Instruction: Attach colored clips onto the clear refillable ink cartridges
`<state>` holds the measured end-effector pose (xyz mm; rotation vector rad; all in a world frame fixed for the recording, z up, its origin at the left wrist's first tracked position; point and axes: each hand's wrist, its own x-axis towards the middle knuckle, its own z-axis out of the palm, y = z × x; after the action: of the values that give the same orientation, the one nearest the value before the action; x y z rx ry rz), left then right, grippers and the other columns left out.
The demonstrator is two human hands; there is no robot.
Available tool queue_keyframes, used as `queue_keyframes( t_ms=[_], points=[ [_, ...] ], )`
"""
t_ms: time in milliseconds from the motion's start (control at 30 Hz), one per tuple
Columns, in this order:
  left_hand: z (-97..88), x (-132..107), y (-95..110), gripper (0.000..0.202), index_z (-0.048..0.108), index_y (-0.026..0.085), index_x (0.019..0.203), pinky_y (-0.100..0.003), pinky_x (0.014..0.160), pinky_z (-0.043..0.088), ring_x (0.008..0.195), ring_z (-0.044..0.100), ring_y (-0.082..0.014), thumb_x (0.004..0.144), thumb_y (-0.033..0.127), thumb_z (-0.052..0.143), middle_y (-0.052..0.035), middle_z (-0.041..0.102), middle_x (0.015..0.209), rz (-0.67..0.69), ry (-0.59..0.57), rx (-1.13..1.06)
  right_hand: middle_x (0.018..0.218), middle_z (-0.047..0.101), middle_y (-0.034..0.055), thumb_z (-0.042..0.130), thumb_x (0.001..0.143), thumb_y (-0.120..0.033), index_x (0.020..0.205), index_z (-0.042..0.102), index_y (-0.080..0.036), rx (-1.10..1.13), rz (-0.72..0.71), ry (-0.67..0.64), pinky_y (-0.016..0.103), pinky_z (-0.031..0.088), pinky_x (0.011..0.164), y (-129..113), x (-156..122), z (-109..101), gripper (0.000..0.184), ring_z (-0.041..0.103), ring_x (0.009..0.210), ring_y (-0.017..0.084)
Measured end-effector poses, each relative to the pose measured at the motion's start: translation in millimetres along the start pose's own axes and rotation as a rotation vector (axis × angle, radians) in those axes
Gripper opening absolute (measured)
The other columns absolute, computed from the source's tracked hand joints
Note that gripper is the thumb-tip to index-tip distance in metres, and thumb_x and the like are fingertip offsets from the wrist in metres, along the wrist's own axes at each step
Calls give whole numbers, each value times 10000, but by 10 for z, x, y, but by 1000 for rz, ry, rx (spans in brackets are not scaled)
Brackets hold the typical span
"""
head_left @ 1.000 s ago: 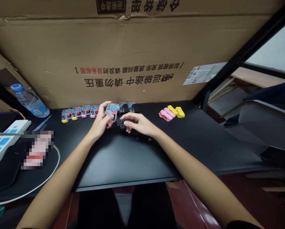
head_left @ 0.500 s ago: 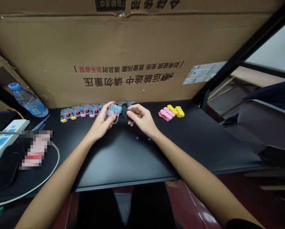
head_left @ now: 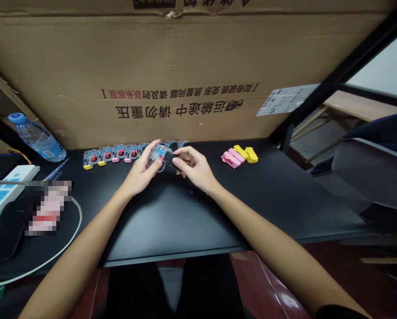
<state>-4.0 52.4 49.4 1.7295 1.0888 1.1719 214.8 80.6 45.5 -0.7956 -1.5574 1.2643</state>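
Though earlier alongside, black piece (head_left: 169,159) over casing (head_left: 157,152).

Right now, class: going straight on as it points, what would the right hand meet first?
Likely the clear part in the left hand, just past the black piece the right hand holds; depth there is unclear.

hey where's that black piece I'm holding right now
In the head view, just left of center, the black piece is pinched by the right hand, beside the clear piece in the left hand.
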Motion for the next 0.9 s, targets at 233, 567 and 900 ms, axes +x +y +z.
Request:
queue_keyframes(
  t_ms=[233, 567, 900],
  points=[
    [-22, 0, -2, 660, 416, 294, 1645, -409, 881, 587, 941, 661, -233, 1063, 569, 559, -83, 709, 1156, 94, -2, 150, 833, 652, -15, 830, 860, -644, 1034, 615, -241, -18, -30, -8, 243, 498, 520, -14, -5, 22, 488, 610, 637, 123],
    [8, -18, -54, 641, 439, 303, 1639, -411, 850, 594, 868, 658, -227, 1054, 524, 581, -68, 717, 1092, 76, -13, 151, 875, 683, -2, 778, 918, -637, 1225, 614, -252, -47, -23, -54, 282, 536, 615, 18, 0, 10, 520, 600, 682, 141],
    [48, -25, 0, 646, 396, 254, 1632, -469, 1081, 548, 1251, 651, -294, 1049, 451, 594, -131, 640, 1441, 80, -15, 178, 830, 625, -10, 704, 979, -643, 1307, 654, -268, -98, -54, -37, 318, 525, 655, 14, -16, 30, 501, 558, 669, 158]
  ],
)
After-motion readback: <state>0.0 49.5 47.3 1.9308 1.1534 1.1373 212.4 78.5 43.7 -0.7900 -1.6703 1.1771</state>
